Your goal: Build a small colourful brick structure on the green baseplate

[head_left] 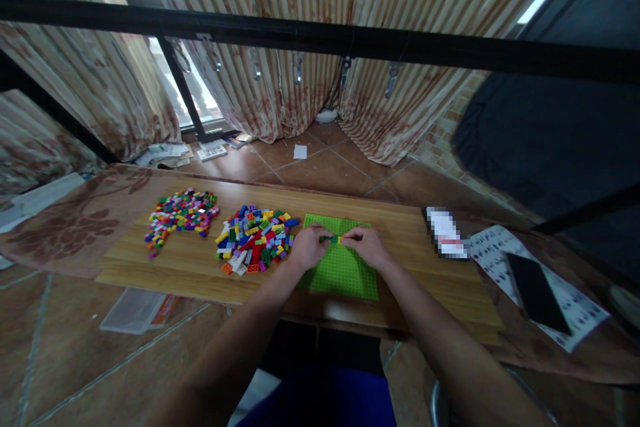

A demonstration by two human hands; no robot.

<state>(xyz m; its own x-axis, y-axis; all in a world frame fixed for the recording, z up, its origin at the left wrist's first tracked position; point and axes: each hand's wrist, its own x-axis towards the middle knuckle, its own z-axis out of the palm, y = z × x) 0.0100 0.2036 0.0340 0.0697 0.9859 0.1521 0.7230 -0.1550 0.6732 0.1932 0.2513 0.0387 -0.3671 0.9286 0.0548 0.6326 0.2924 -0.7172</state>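
A lime-green studded baseplate (345, 273) lies on the wooden board in front of me. Over its upper half, my left hand (311, 245) and my right hand (367, 245) come close together, fingers closed in a pinch. Between the fingertips shows a small piece of toy bricks (336, 239), dark green on the left and yellow on the right. The left fingers grip the green end and the right fingers the yellow end. Whether the bricks touch the baseplate, I cannot tell.
Left of the baseplate is a heap of larger mixed bricks (257, 237), then a pile of smaller ones (183, 213). A phone, blurred out (447, 233), lies at the board's right. Beyond it are a printed sheet (493, 243) and a dark tablet-like slab (537, 293). A black rail (320, 33) crosses ahead.
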